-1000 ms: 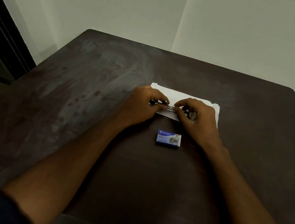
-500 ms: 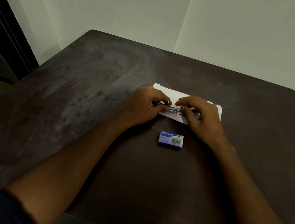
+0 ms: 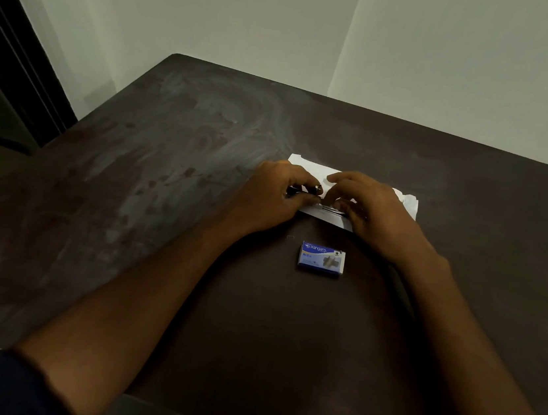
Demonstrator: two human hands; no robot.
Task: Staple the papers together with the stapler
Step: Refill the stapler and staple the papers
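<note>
We grip the stapler in both hands, left and right, over the papers on the counter.

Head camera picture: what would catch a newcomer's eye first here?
Two bare hands, left hand and right hand, meet over white papers mid-table, working a small dark and metallic stapler. Just nearer the person lies a small blue staple box on the dark table.
</note>
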